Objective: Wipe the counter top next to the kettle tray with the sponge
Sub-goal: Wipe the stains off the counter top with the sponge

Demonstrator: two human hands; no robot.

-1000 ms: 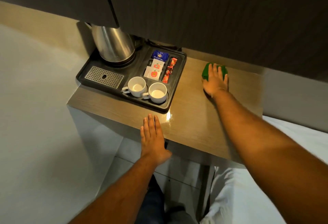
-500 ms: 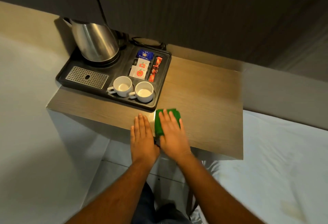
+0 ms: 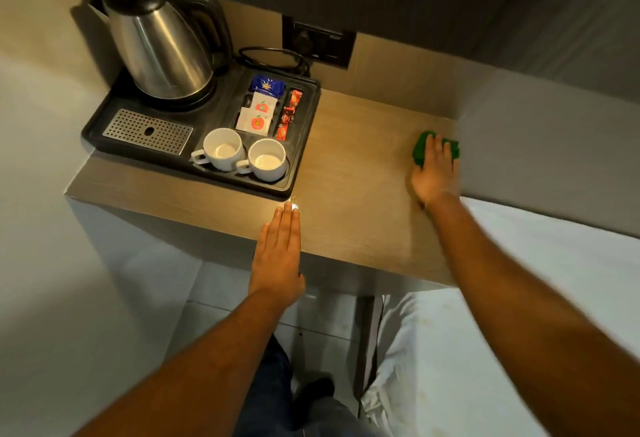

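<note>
My right grip (image 3: 434, 173) lies flat, fingers extended, pressing the green sponge (image 3: 420, 150) onto the surface (image 3: 353, 176) at its right edge, well apart from the kettle tray (image 3: 307, 145). My left grip (image 3: 277, 256) rests flat and empty at the front edge. I judge I'm mid-wipe; next calls for a pressed sweep toward the tray.

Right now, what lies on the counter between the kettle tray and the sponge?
Nothing: the head view shows bare counter top between kettle tray and sponge.
</note>
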